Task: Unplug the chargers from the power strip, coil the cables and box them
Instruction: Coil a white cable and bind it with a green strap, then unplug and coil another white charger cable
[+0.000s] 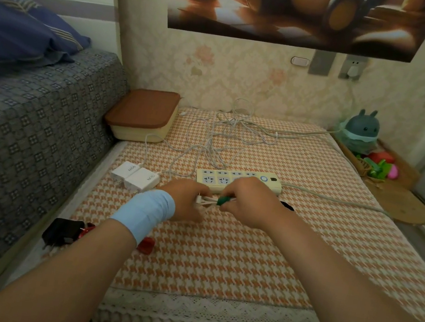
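Both hands meet near the middle of the worktop [231, 262], which is covered in an orange and white houndstooth cloth with a lace edge. The left hand [184, 202], with a light blue wristband [144, 212] on its wrist, has its fingers curled round a small white cable bundle [204, 201]. The right hand [247, 204] pinches a green piece [223, 200] right against that bundle; what the piece is cannot be told.

Just behind the hands lies the cream power strip [219, 179], its visible sockets free, and its grey cord [339, 201] runs off to the right. Two white chargers [135, 177] lie side by side to the left of the strip, touching each other, prongs towards the viewer. Loose white cables [220, 134] sprawl in a tangle behind the strip, reaching towards the wall. The box [142, 117], cream with a brown lid on, stands at the back left corner, against the grey patterned bed cover [30, 116].

At the near left edge lies a black charger [62, 230], and a small red item [146, 245] shows just beside the left forearm. A teal toy figure [360, 129] sits at the far right, and a wall socket [353, 67] hangs below a poster [301, 10]
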